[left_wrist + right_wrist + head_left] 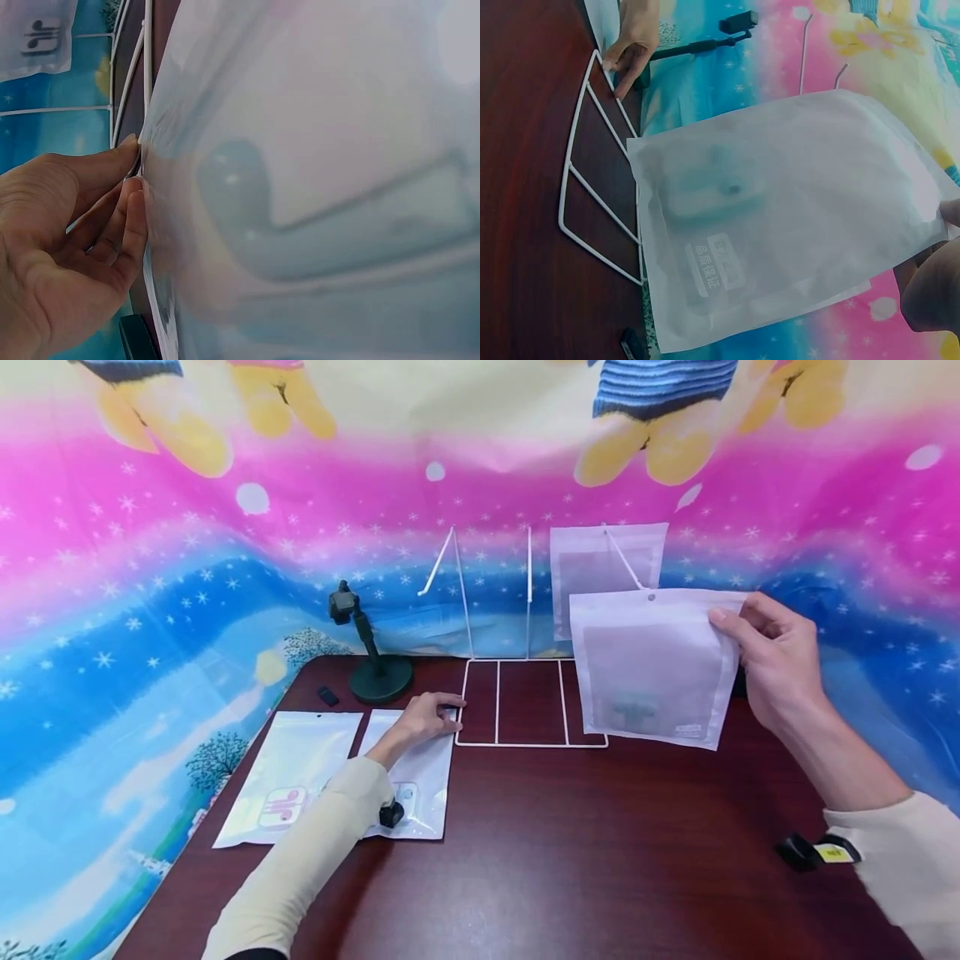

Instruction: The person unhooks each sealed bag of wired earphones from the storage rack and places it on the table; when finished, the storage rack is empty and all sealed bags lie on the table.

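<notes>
nearest to us spreads a dark reddish-brown wooden table [570,860], in front of the white wire display rack [525,745]. to the rack's left we see a glossy white pouch with a pink earphone design [303,752] lying flat, and, just beside the rack, a glossy white pouch with a bluish design [427,768].

over that second pouch reaches the person's left hand [420,717], its thumb and fingertips touching the left bar of the rack's base; we cannot tell whether they clamp it. above the right side of the base, the right hand [783,656] pinches the upper right corner of a flat square white translucent pouch [652,668], thumb and fingers clamped on it. this pouch hangs upright, its hole at the tip of the rack's right hook; we cannot tell whether the hook passes through.

farther back, left of the rack, stand a small black key-like object [327,696] and a dark round-based stand [381,678]. deeper on the right hook hangs another white pouch [585,578], before a pink-and-blue snowflake-printed backdrop [495,468].
</notes>
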A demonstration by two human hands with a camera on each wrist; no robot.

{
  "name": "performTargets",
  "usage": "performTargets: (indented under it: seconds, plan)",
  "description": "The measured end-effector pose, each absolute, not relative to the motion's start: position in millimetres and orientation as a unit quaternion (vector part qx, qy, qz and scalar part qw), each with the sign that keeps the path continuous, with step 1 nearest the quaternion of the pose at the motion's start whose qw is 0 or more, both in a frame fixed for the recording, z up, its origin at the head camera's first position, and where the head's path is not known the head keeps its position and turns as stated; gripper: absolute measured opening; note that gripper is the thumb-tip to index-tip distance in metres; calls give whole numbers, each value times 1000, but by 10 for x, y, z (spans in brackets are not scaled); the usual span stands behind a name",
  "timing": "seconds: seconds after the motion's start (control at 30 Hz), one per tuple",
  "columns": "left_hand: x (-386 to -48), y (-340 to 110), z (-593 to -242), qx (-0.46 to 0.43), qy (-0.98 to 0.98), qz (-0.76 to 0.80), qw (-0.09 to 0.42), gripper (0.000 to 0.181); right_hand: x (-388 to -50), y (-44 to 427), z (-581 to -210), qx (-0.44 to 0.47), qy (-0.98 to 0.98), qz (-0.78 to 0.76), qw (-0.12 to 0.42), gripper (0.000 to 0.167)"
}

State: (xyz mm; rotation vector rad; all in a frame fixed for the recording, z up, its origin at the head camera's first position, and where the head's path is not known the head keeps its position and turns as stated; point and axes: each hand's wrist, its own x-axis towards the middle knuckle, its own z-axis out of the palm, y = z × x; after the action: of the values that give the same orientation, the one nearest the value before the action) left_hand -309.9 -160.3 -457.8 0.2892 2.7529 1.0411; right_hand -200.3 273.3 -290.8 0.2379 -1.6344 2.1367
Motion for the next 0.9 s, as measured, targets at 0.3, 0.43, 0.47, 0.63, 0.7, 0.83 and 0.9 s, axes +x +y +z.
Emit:
performTargets:
  seconds: [0.3, 0.43, 0.47, 0.63, 0.7, 0.83, 0.9]
  plan:
    - [-3105, -1602, -4561, 94, 927, 351, 94, 46, -1827, 2873, -3112, 49, -595, 789, 146, 20]
    - [-3100, -1601, -4571, 93, 928, 347, 96, 46, -1799, 2998, -3280, 13, -618, 782, 77, 17]
    - [-3099, -1600, -4571, 92, 928, 348, 95, 46, -1805, 3036, -3323, 5, -623, 780, 61, 16]
    - [-3094, -1597, -4568, 88, 928, 351, 95, 46, -1899, 3234, -3525, -24, -646, 763, 23, 14]
    - [-3094, -1599, -4572, 87, 927, 351, 95, 46, -1959, 3319, -3607, -35, -651, 758, 17, 15]
    - [-3093, -1601, -4573, 90, 927, 352, 94, 46, -2082, 3490, -3798, -57, -674, 736, -4, 21]
    - [-3092, -1601, -4576, 93, 926, 355, 93, 46, -2144, 3566, -3909, -71, -693, 717, -16, 24]
